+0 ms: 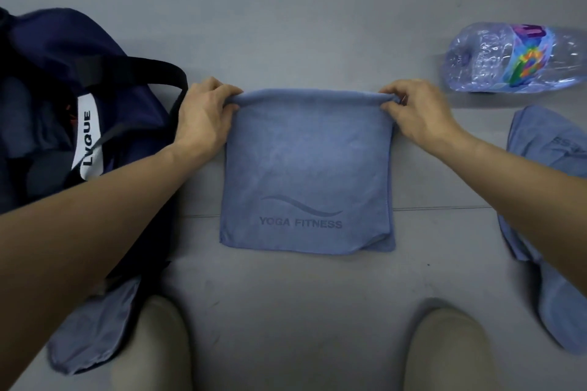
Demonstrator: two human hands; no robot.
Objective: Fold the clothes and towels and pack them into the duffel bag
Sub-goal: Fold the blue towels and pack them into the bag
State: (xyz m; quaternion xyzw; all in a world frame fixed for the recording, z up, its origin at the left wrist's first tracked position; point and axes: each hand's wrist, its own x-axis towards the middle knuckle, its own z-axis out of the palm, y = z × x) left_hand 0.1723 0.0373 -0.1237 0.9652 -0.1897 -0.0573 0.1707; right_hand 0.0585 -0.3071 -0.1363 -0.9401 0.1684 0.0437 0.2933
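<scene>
Step in hand: we judged this to be the folding of one blue towel (pixel 305 174), already doubled into a near square, with a lower layer peeping out at its near right corner.
Towel's place: it lay flat on the grey floor (pixel 286 9) straight ahead of our knees (pixel 152 343), between the duffel bag (pixel 47 73) and the plastic bottle (pixel 514 57), with the "YOGA FITNESS" print facing up near the edge closest to us.
Left hand (pixel 203 111): we had it pinching the far left corner of the towel, fingers curled over the bunched edge.
Right hand (pixel 419 111): we had it pinching the far right corner in the same way.
Duffel bag: it sat on the floor to our left with its mouth open and dark things inside; its black strap (pixel 152 68) arched just beside our left hand.
Work left: a second blue towel (pixel 546 149) lay loose on the right, partly under our right forearm, and another blue cloth (pixel 92 333) lay by our left knee, so we reckoned the task only partly done.
Next move: we thought it called for both corners to be lifted together and brought evenly toward the near edge, layers kept aligned, then the bundle carried left into the bag.
Risk: we expected the loose lower layer to slip askew if one corner led.
</scene>
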